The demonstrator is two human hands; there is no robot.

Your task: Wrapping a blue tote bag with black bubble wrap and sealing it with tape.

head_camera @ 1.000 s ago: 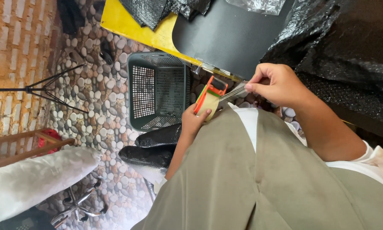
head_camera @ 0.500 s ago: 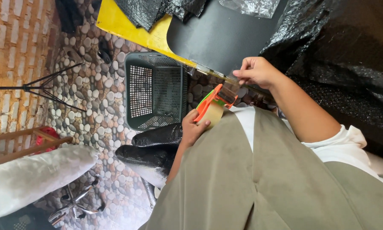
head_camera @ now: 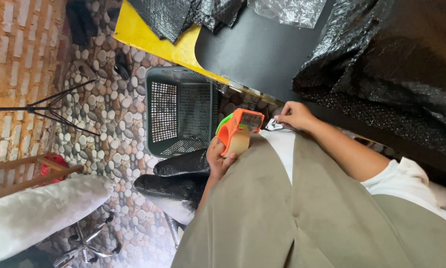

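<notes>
My left hand (head_camera: 218, 158) grips an orange tape dispenser (head_camera: 235, 130) with a green part and a roll of tan tape, held over my lap. My right hand (head_camera: 295, 115) is just right of the dispenser at the black table's edge (head_camera: 262, 54). Its fingertips pinch the free end of the clear tape (head_camera: 271, 125). Olive clothing (head_camera: 282, 213) fills the lower part of the view.
Black bubble wrap (head_camera: 396, 59) lies piled on the table, with more on a yellow board (head_camera: 148, 37). A dark green perforated basket (head_camera: 180, 111) stands on the pebble floor by black shoes (head_camera: 176, 173). A tripod (head_camera: 39, 106), chair base and brick wall are at the left.
My right hand has dropped from above the dispenser to its right side, near the table edge, with the tape end. The dispenser now tilts upright in my left hand.
</notes>
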